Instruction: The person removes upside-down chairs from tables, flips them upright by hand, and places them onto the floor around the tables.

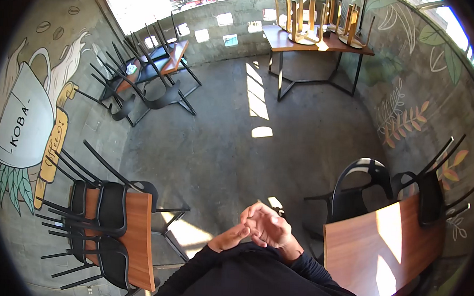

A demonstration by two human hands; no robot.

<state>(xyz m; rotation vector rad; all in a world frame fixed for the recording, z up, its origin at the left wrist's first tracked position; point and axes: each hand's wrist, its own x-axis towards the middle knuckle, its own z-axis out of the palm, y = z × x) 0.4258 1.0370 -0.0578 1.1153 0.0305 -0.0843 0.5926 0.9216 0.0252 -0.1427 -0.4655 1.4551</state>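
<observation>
My left hand is low in the middle of the head view, its fingers meeting the other hand in front of my dark top. Just right of it and a little higher is my right hand, palm turned partly inward with bent fingers spaced apart. The hands touch or overlap near the fingertips. No object shows in the right hand. The left hand's fingers are partly hidden behind the right.
Black chairs lie upturned on a wooden table at left. Another wooden table stands at right beside a black chair. Farther back, stools are upturned on a table. Sunlit patches mark the concrete floor.
</observation>
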